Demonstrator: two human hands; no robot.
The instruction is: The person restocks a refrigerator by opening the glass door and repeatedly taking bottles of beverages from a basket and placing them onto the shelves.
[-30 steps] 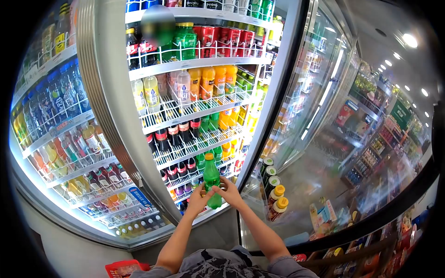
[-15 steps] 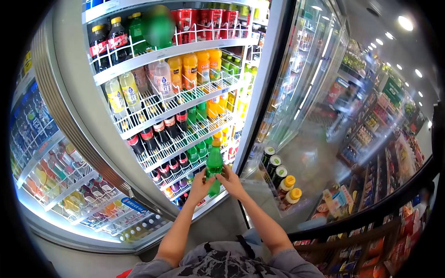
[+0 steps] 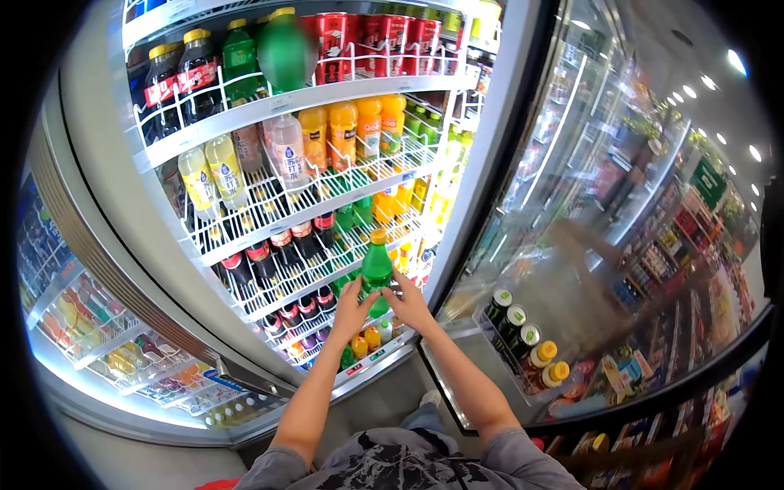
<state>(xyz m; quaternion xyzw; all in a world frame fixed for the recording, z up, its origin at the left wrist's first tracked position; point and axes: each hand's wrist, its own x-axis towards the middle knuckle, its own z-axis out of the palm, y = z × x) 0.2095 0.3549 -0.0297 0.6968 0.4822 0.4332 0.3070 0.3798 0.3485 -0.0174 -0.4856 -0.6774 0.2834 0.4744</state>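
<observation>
A green plastic soda bottle [image 3: 376,263] with a yellow cap stands nearly upright between my two hands, in front of the lower shelves of an open drinks cooler. My left hand [image 3: 351,309] grips its lower left side. From the right, my right hand [image 3: 407,305] closes on the same bottle, thumb and fingers against it. Behind it, cola bottles [image 3: 261,261] with dark contents lie tilted on a white wire shelf [image 3: 286,214], and more green bottles show beside them. The fingers partly cover the bottle's lower half.
Above are orange drink bottles [image 3: 342,135], clear water bottles [image 3: 285,147] and red cans [image 3: 331,47]. To the right stands the open glass door [image 3: 523,196], with black cans [image 3: 514,315] and yellow-capped bottles [image 3: 542,354] beyond the glass. Another cooler [image 3: 106,318] is at left.
The bottle has risen slightly in view, still in both hands. The view has shifted closer to the cooler, and the drinks behind the door appear farther right and lower.
</observation>
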